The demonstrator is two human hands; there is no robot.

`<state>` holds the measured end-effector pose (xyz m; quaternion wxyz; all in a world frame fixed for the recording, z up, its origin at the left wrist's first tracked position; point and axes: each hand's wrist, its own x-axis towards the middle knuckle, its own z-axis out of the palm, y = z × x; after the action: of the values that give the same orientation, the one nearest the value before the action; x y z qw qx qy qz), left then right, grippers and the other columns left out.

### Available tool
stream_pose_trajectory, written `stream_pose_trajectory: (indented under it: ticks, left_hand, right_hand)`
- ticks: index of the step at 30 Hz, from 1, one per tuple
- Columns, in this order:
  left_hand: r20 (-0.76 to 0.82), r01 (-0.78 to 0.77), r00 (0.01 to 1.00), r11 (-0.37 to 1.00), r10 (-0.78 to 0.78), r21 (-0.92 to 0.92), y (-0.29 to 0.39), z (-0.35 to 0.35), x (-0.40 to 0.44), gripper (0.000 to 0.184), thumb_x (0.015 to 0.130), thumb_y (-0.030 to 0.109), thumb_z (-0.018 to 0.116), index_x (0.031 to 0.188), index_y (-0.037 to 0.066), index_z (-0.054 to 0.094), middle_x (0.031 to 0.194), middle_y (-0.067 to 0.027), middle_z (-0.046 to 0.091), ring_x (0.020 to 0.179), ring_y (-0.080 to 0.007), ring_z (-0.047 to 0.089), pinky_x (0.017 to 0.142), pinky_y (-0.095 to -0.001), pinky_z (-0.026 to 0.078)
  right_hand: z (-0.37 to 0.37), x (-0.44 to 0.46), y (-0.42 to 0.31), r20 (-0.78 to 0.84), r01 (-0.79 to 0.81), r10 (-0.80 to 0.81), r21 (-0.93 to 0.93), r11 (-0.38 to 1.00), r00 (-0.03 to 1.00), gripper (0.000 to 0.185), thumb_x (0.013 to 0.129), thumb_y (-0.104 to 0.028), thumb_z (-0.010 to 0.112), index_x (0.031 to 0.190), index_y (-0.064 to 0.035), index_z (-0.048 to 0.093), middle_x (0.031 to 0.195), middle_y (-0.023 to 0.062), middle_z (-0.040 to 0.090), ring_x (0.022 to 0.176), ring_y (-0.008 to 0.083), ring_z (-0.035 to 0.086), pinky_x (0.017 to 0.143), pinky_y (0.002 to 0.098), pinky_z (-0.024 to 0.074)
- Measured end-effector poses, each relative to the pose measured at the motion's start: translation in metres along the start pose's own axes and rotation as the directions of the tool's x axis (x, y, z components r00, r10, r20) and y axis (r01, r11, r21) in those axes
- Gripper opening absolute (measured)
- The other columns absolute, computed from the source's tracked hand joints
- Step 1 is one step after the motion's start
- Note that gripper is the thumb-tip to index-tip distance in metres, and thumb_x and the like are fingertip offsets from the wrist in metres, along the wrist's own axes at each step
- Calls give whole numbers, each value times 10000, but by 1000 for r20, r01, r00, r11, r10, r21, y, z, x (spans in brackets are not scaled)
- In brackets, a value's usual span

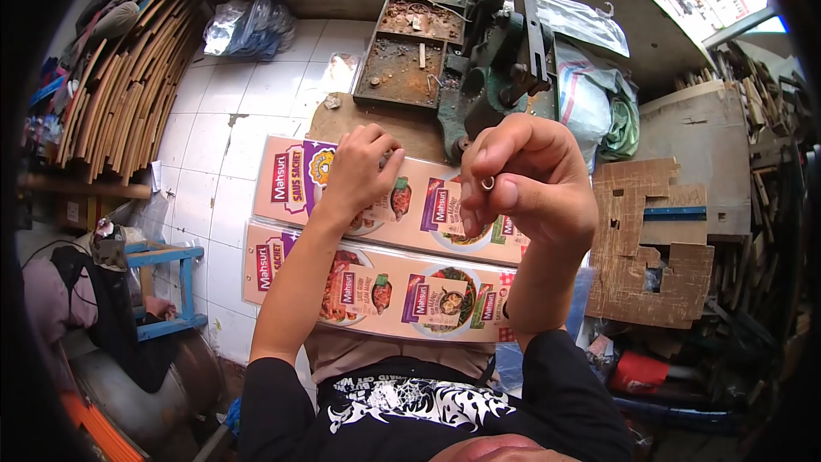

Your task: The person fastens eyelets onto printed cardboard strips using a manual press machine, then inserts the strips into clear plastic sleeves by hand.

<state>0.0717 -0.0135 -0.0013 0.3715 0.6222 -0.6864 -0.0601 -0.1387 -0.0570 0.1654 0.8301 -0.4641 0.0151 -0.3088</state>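
Two printed boards point(389, 201) point(368, 287) lie side by side in front of the person, their long edges close together. The right hand point(534, 180) is raised over the right part of the farther board, thumb and fingertips pinching a small metal ring point(487, 182). The left hand point(363, 167) rests on that same board, fingers loosely curled, with nothing visible in them. Beyond the boards stand a green machine point(496, 77) and a compartmented tray point(402, 73) holding small bits.

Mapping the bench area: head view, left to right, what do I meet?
Stacked wooden slats → plastic bags → left hand → right hand → brown board with cut-outs → scrap wood
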Motion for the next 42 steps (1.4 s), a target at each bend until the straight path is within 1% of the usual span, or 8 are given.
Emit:
stream_pose_trajectory:
  ticks: [4, 10, 13, 14, 16, 24, 30, 42]
  left_hand:
    - [-6, 12, 1000, 1000, -12, -12, 0, 1, 0, 125, 848, 154, 658, 816, 34, 673, 868, -100, 624, 872, -291, 594, 801, -406, 448]
    - [-3, 22, 1000, 1000, -22, -20, 1, 1, 0, 111, 835, 127, 668, 827, 16, 677, 863, -113, 631, 851, -303, 605, 801, -411, 461]
    - [2, 27, 1000, 999, -27, -18, 3, 0, 1, 108, 836, 126, 668, 833, 19, 680, 863, -117, 632, 848, -305, 608, 794, -409, 461]
    - [2, 33, 999, 999, -33, -15, 3, 0, 1, 106, 837, 126, 668, 835, 21, 681, 866, -118, 634, 849, -307, 609, 792, -407, 460]
    - [2, 29, 1000, 999, -29, -16, 4, 0, 2, 105, 838, 126, 667, 837, 22, 681, 868, -118, 635, 850, -308, 609, 789, -407, 460]
    - [13, 30, 999, 999, -30, -20, 5, 0, 3, 107, 840, 124, 667, 842, 18, 676, 875, -122, 632, 852, -314, 607, 787, -407, 460]
    - [15, 43, 999, 999, -42, -29, 4, 0, 3, 113, 840, 118, 669, 839, 5, 667, 876, -131, 625, 846, -318, 599, 773, -400, 465]
    - [17, 44, 999, 999, -43, -22, 1, 2, 2, 106, 848, 151, 668, 831, 47, 680, 867, -83, 622, 858, -284, 595, 795, -405, 451]
  right_hand:
    - [-20, -14, -21, 62, 206, -202, -72, 976, 977, 208, 946, -115, 631, 1060, 54, 589, 885, 184, 649, 695, 228, 680, 598, 307, 577]
    - [-61, -34, -54, -107, 424, -464, -267, 865, 879, 167, 984, -127, 596, 1070, 15, 583, 931, 136, 633, 711, 170, 623, 694, 305, 569]
    - [-79, -29, -56, -465, 204, -587, -641, 739, 663, 135, 919, -101, 696, 973, 10, 644, 869, 87, 690, 735, 113, 652, 716, 279, 565]
    - [-90, -27, -56, -467, 203, -589, -644, 738, 659, 135, 919, -101, 696, 973, 10, 644, 869, 87, 690, 735, 113, 652, 716, 279, 565]
    - [-121, -25, -51, -499, -112, -620, -825, 555, 606, 154, 907, -104, 707, 984, 21, 662, 867, 81, 694, 725, 104, 649, 694, 257, 558]
    - [-175, -23, -30, -602, -443, -546, -799, 406, 583, 157, 890, -121, 694, 978, 2, 736, 790, 50, 724, 694, 96, 647, 638, 243, 508]
    - [-198, -22, -13, -617, -689, -463, -724, 17, 637, 207, 862, -223, 712, 944, -37, 755, 824, 135, 729, 738, 220, 696, 726, 343, 527]
    - [-217, -33, -9, -662, -738, -424, -675, -20, 617, 206, 847, -248, 709, 990, -112, 768, 892, 142, 732, 832, 274, 710, 785, 376, 533]
